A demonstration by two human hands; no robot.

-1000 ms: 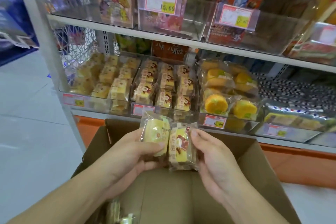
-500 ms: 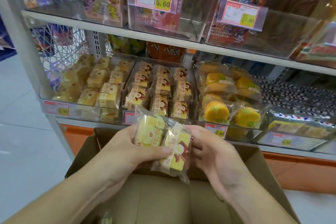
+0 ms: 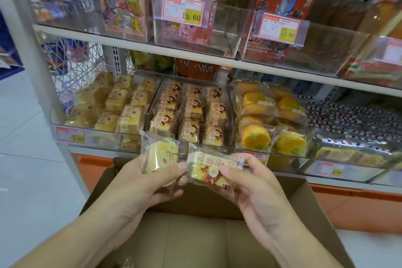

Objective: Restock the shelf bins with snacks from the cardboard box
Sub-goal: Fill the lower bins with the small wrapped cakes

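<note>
Over the open cardboard box point(image 3: 322, 209) my left hand point(image 3: 141, 183) grips a pale yellow cake pack point(image 3: 162, 154), held upright. My right hand point(image 3: 254, 189) pinches a second cake pack point(image 3: 212, 169) with a brown and egg print, lying sideways beside the first. Both packs hang just in front of the lower shelf's clear bins. The left bin point(image 3: 71, 124) holds pale yellow cake packs. The middle bin point(image 3: 230, 115) holds packs with the brown print. More wrapped snacks show dimly at the box's near bottom point(image 3: 128, 264).
A third bin point(image 3: 309, 148) at the right holds round orange cakes. The upper shelf point(image 3: 195, 54) carries clear bins with biscuit boxes and price tags. An orange base panel point(image 3: 356, 206) runs under the lower shelf. Pale floor tiles point(image 3: 28, 169) lie to the left.
The right hand's pack has turned from upright to lying sideways. Both hands with their packs stay close together in front of the lower bins. The view has moved closer to the shelf.
</note>
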